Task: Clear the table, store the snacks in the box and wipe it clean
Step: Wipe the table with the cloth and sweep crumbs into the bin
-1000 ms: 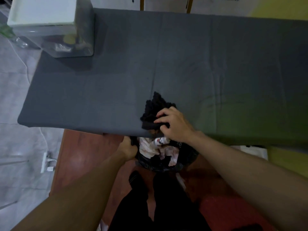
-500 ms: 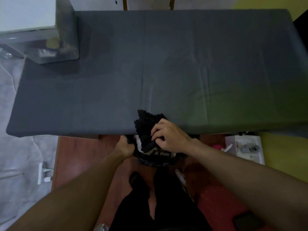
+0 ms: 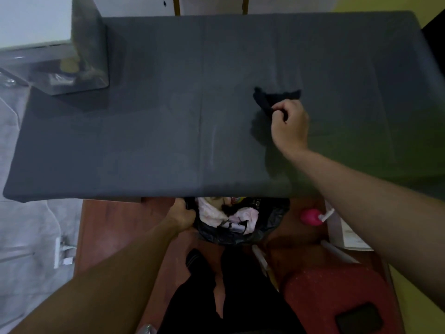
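A table under a dark grey cloth fills the upper view. My right hand grips a black rag right of the table's middle, with the rag's free end spread on the cloth beyond my fingers. Below the near table edge, my left hand grips the rim of a black rubbish bag that holds pale wrappers and scraps. A clear plastic box with a white lid stands on the table's far left corner, with snack packets dimly visible inside.
My dark-trousered legs stand on a red-brown floor. To the right lie a pink object, a white carton, a red cushion and a dark phone. A power strip lies on pale floor at left.
My right hand has carried the black rag from the near edge above the bag up and to the right, onto the table. My left hand stays on the bag's rim.
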### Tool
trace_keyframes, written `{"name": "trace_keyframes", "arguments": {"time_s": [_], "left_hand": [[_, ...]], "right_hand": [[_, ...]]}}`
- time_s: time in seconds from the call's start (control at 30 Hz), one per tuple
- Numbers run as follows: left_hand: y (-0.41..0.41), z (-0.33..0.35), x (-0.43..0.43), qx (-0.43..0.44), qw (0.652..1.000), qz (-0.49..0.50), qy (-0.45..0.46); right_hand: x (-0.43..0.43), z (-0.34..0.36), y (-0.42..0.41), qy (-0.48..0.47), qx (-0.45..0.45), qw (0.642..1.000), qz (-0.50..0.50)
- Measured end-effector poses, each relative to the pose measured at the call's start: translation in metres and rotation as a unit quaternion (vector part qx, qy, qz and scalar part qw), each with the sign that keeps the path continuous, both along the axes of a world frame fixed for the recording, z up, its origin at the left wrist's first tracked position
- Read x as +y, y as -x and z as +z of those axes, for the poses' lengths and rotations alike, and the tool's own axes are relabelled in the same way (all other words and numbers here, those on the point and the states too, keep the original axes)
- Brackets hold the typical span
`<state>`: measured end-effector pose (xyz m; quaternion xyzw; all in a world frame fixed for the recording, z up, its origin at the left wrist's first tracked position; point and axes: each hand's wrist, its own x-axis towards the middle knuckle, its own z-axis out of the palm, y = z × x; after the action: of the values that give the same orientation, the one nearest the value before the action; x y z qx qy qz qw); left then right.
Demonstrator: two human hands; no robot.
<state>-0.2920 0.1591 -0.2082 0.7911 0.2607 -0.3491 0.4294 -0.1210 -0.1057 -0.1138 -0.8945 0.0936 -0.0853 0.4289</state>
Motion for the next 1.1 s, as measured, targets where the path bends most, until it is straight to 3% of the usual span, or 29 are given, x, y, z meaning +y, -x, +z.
{"name": "trace_keyframes", "arguments": {"time_s": [0.13,0.2,0.33,0.5,0.67,0.77,0.87,0.97,1.03,1.1], "left_hand": [[0.0,-0.002,-0.001,0.005,1.0,0.004,0.002],[0.0,-0.002,-0.001,0.006,1.0,0.009,0.008],[0.001,-0.002,-0.005,-0.005,1.0,0.02,0.022],[0.002,-0.001,-0.009,0.002,0.999,0.012,0.032],[0.002,-0.001,-0.012,0.001,0.999,-0.012,0.034],[0.002,-0.002,-0.014,0.0,1.0,-0.013,0.023],[0.003,-0.003,-0.014,0.006,1.0,-0.018,0.017],[0.003,-0.004,-0.015,0.009,1.0,-0.012,0.012],[0.003,-0.004,-0.016,0.007,1.0,-0.007,0.011],[0.003,-0.004,-0.018,0.003,1.0,-0.005,0.012]], "right_hand": [[-0.016,-0.034,0.003,0.201,0.165,0.962,0.082],[-0.017,-0.044,0.016,0.233,0.166,0.953,0.1],[-0.003,-0.047,0.053,0.211,0.072,0.958,0.18],[0.023,-0.046,0.117,0.212,0.003,0.91,0.357],[0.03,-0.038,0.137,0.136,0.007,0.888,0.439],[0.019,-0.03,0.124,0.103,-0.009,0.919,0.381],[-0.001,-0.03,0.086,0.1,-0.037,0.977,0.187],[-0.03,-0.036,0.045,0.179,0.017,0.984,0.012],[-0.042,-0.044,0.037,0.219,0.082,0.972,-0.015],[-0.041,-0.049,0.049,0.229,0.082,0.969,0.041]]}}
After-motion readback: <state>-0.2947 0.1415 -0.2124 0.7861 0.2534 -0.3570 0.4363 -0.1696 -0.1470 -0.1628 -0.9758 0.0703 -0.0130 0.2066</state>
